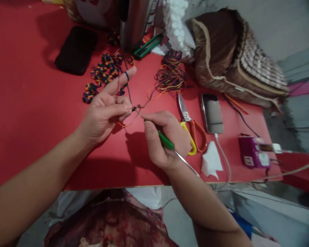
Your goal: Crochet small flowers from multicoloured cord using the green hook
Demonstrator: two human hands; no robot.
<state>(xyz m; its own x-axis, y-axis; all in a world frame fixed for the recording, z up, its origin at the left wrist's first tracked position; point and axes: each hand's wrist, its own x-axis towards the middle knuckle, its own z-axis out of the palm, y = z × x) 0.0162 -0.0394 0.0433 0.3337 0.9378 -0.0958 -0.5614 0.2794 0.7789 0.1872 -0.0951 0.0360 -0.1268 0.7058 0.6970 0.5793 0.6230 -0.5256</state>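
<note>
My right hand [164, 140] is closed around a green-handled crochet hook [166, 140], its metal tip at a small dark knot of thread [137, 108]. My left hand [109, 106] pinches that knot between thumb and middle fingers, with the multicoloured thread looped over my raised index finger. The thread trails back to a loose tangle of purple, orange and yellow thread [170, 77] on the red table [28, 103]. Both hands hover just above the table surface.
Several small crocheted multicoloured flowers [103, 73] lie behind my left hand. Yellow-and-orange scissors [190, 127], a charging phone [212, 113], a tissue [211, 161] and a purple power strip [253, 152] sit to the right. A black pouch [76, 49], metal flask [134, 24] and brown bag [231, 58] stand at the back.
</note>
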